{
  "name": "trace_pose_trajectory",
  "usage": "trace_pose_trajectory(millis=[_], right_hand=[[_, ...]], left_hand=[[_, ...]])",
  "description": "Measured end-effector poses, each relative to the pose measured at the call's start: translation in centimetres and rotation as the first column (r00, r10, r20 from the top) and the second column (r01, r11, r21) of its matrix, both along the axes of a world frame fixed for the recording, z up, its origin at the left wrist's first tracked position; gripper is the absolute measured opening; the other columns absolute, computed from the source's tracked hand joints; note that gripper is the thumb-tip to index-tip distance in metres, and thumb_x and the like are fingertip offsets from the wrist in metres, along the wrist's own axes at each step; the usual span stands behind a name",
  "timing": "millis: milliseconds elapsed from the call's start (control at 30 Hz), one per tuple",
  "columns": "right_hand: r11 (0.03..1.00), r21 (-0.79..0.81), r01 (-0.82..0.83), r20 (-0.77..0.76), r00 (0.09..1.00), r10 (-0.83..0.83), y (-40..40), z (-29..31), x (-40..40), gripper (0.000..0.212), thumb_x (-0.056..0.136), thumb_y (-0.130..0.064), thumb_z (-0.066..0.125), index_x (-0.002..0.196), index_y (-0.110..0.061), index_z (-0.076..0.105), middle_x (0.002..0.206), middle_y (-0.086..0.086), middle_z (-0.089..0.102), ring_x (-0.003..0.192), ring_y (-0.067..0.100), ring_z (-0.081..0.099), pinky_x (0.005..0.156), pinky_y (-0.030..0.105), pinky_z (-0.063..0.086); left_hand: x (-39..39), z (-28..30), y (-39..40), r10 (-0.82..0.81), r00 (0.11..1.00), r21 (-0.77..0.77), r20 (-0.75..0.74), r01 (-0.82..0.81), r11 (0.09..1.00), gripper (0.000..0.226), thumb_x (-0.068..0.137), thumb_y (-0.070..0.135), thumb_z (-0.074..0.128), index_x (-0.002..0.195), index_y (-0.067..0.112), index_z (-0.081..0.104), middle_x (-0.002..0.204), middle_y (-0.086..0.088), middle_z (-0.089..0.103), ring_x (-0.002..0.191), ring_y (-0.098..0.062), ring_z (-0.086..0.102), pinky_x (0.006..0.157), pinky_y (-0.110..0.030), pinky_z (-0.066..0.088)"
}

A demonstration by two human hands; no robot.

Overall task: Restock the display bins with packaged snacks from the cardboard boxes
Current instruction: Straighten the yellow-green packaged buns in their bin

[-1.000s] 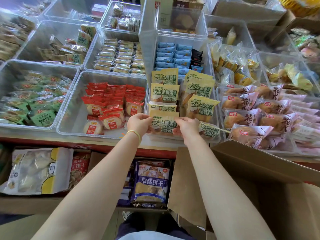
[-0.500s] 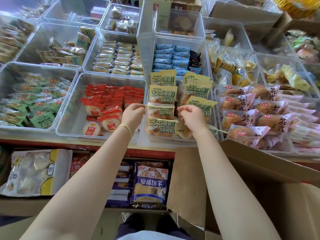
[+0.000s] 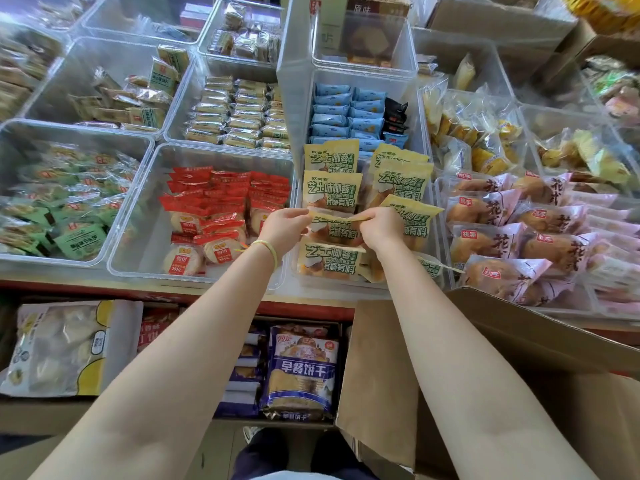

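1. Over the clear bin (image 3: pixel 363 285) at the bench's near edge, left hand (image 3: pixel 282 228) and right hand (image 3: pixel 379 228) each pinch an end of one yellow snack packet (image 3: pixel 334 225).
2. Packet looks light, crinkly, slippery; contents probably crushable.
3. Best held by its sealed edges.

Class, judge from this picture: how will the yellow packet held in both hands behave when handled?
Probably floppy: the yellow packet sags between left hand and right hand. Likely light, held by fingertips. Its glossy film may be slippery.
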State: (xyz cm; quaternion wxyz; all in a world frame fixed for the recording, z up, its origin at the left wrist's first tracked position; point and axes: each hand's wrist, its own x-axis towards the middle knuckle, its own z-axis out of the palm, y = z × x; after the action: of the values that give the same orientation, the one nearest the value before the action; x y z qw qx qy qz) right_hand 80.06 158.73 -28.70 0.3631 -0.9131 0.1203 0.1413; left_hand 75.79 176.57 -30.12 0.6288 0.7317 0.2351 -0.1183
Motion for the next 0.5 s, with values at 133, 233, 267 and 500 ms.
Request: trace_pose_trajectory(millis=[133, 233, 267, 500], right_hand=[[0.995, -0.084, 0.053, 0.033, 0.998, -0.051, 0.0, -0.3, 0.2, 0.041, 0.093, 0.003, 0.046, 0.102, -0.019, 0.079, 0.12, 0.006, 0.07, 0.11, 0.027, 0.062, 0.094, 0.032, 0.053], [0.994, -0.099, 0.046, 0.042, 0.998, -0.042, 0.4, 0.0, 0.3, 0.038, 0.093, 0.0, 0.048, 0.101, -0.021, 0.078, 0.119, 0.004, 0.07, 0.11, 0.027, 0.062, 0.093, 0.032, 0.053], [0.996, -0.085, 0.021, 0.048, 0.999, -0.017, 0.5, 0.1, 0.4, 0.036, 0.092, -0.001, 0.05, 0.101, -0.023, 0.078, 0.118, 0.002, 0.071, 0.107, 0.026, 0.063, 0.09, 0.032, 0.053], [0.994, 0.096, -0.052, 0.036, 0.998, 0.048, 0.0, 0.5, -0.1, 0.018, 0.088, -0.017, 0.07, 0.106, -0.022, 0.07, 0.1, -0.003, 0.069, 0.091, 0.022, 0.068, 0.081, 0.035, 0.055]], left_hand=[[0.1, 0.5, -0.3, -0.096, 0.995, 0.041, 0.001, 0.096, 0.995, 0.034, 0.095, 0.023, 0.058, 0.127, 0.017, 0.065, 0.108, 0.0, 0.071, 0.099, -0.015, 0.067, 0.093, -0.031, 0.053], [0.2, 0.8, 0.5, -0.121, 0.992, 0.065, 0.021, 0.119, 0.991, 0.033, 0.095, 0.019, 0.058, 0.128, 0.02, 0.064, 0.112, 0.002, 0.068, 0.092, -0.011, 0.062, 0.088, -0.031, 0.053], [0.2, 0.7, 0.7, -0.102, 0.994, 0.074, 0.024, 0.1, 0.992, 0.033, 0.094, 0.017, 0.059, 0.126, 0.02, 0.064, 0.111, 0.0, 0.068, 0.089, -0.013, 0.061, 0.087, -0.035, 0.054], [-0.3, 0.2, 1.0, -0.03, 0.999, 0.172, -0.039, 0.036, 0.984, 0.034, 0.086, 0.009, 0.065, 0.119, 0.017, 0.058, 0.094, 0.0, 0.065, 0.073, -0.014, 0.063, 0.064, -0.029, 0.058]])
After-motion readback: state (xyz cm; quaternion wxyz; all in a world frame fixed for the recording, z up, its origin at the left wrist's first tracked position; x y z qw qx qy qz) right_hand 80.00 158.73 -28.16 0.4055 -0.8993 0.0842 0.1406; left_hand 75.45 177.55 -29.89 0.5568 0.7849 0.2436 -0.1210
